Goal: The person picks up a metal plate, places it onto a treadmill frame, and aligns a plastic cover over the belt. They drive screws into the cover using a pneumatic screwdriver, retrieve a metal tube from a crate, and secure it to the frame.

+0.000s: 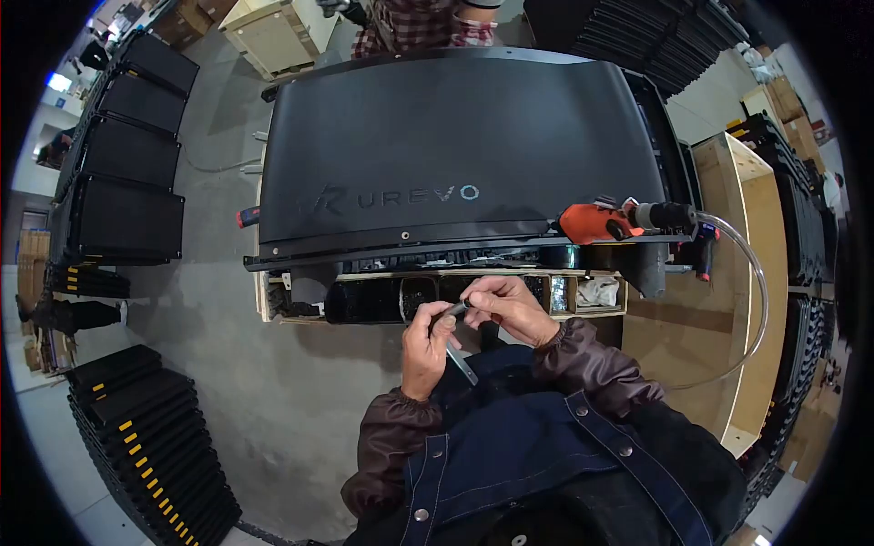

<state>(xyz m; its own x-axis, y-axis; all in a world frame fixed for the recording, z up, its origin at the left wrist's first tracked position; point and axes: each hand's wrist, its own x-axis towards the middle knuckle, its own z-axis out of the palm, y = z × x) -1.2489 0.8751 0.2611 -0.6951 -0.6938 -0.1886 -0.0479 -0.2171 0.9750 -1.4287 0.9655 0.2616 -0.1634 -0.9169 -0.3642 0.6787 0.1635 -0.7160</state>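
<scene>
Both hands are close together in front of my body, below the near edge of a black panel (464,136) lettered UREVO. My left hand (425,350) is closed on a thin metal strip (462,366) that slants down to the right from its fingers. In my right hand (512,309), thumb and fingers pinch a small dark piece (460,308), whose other end meets the left fingertips. What exactly this piece is cannot be made out. An orange and black power tool (596,221) with a clear hose lies at the panel's right near corner.
Under the panel, a wooden tray (589,309) holds bins of small parts and a white cloth. Black panels are stacked at the left (150,446) and upper right (637,36). A wooden crate (742,309) stands right. Across the panel is a person in a checked shirt (419,27).
</scene>
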